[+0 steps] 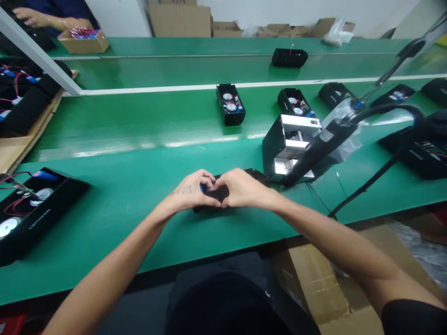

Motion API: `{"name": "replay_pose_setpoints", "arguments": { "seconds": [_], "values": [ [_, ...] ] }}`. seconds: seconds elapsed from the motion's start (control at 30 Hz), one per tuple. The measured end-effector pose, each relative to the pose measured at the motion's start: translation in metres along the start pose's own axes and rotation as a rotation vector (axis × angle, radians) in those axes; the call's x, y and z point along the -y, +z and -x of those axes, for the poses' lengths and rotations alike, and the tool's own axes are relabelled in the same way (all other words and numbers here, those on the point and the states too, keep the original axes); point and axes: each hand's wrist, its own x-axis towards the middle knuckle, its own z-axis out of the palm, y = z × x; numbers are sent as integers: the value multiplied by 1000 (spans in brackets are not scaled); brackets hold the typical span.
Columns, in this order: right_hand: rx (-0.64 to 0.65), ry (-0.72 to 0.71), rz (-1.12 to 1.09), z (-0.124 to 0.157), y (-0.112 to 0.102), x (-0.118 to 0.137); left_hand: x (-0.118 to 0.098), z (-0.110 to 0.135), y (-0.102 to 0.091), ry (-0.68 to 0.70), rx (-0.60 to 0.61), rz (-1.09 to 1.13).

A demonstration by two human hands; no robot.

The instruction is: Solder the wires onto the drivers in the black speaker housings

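Note:
On the green bench in front of me lies a black speaker housing [257,175], mostly covered by both hands. My left hand [192,190] is at its left part, fingers curled over the far side and thumb along the near wall. My right hand [242,188] mirrors it, with the thumb tips meeting at the near edge. Between the hands shows the dark inside, and a small blue part [201,188] peeks out beside my left fingers. Whatever the fingertips press on inside is hidden. Just right of my right hand stands a black-and-white screw feeder [272,149].
A black electric screwdriver [323,144] hangs slanted before the feeder, its cable looping right. An open speaker unit [38,209] with wires lies at left. Another unit [230,104] sits on the green conveyor [150,116]. A co-worker's hand [33,17] is at upper left.

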Motion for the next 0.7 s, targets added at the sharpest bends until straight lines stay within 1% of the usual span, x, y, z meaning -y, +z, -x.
{"name": "replay_pose_setpoints", "arguments": {
  "seconds": [0.07,0.17,0.27,0.33,0.4,0.47,0.57,0.6,0.63,0.7],
  "values": [
    [-82,-30,27,13,17,2,1,17,13,109,-133,-100],
    [-197,-22,152,28,47,3,-1,43,35,246,-332,-313],
    [-287,-65,266,38,73,1,-3,61,54,280,-444,-452],
    [-371,-113,338,43,88,-2,-5,66,63,273,-468,-516],
    [-465,-163,401,46,100,-6,-6,67,69,294,-446,-565],
    [-569,-223,434,47,108,-10,-6,66,72,324,-410,-589],
    [-702,-301,446,45,116,-12,-5,64,73,363,-403,-607],
    [-722,-313,449,44,116,-10,-5,63,73,379,-408,-615],
    [-715,-313,447,45,115,-8,-5,63,72,397,-413,-623],
    [-636,-296,411,52,107,-1,-6,62,72,431,-421,-632]
  ]
}}
